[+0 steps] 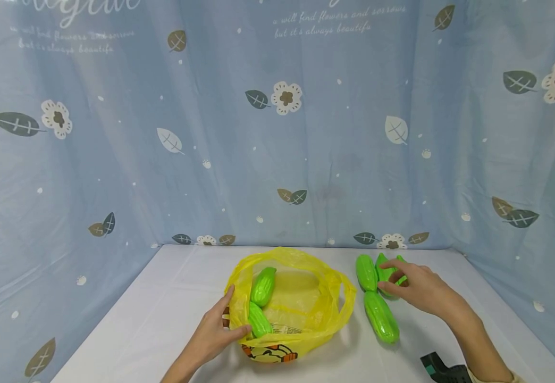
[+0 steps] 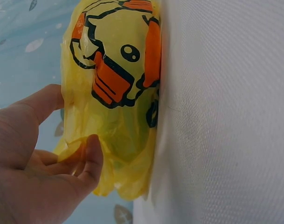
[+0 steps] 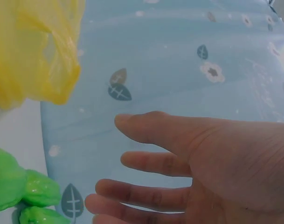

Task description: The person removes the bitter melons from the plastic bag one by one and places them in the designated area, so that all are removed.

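Several glossy green vegetable-shaped pieces (image 1: 381,317) lie toward the far right corner of the tabletop (image 1: 196,282); judged light, firm and slippery, they are best taken round the middle, and the right hand (image 1: 421,290) is spread close by. Two matching pieces (image 1: 263,287) rest inside the limp yellow bag (image 1: 301,292), its thin rim pinched by the left hand (image 1: 212,330).

Blue patterned curtain (image 1: 325,159) behind white tabletop (image 1: 134,330).
Curtain also on both sides; leaves (image 1: 14,124), flowers (image 1: 286,98), pale script (image 1: 339,16) near top.
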Motion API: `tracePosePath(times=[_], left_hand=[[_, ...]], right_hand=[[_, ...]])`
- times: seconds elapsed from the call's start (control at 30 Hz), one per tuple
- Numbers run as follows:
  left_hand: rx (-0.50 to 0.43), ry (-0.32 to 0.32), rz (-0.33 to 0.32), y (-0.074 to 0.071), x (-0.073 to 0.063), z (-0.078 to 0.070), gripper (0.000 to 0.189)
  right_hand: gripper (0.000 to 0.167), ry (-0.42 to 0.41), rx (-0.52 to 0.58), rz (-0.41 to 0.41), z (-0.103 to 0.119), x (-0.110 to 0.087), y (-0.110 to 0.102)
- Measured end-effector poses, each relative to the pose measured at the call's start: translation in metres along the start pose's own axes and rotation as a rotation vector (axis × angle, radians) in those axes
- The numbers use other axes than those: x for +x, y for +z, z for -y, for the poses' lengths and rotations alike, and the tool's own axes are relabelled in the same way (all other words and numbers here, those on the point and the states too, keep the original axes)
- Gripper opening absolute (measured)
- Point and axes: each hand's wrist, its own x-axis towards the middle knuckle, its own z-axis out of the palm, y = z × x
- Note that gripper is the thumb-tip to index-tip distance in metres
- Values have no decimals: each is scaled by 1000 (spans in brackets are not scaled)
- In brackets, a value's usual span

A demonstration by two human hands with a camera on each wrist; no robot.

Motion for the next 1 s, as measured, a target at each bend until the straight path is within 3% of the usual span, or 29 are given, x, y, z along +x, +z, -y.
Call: tracePosePath(times=[0.67,1.0], left_hand=[[-9,15,2,0,0,-1,102],[-7,14,2,1,-1,0,102]], right_hand=[[51,-64,-8,-72,20,-1,1],[45,-101,-11,-82,41,10,-2]])
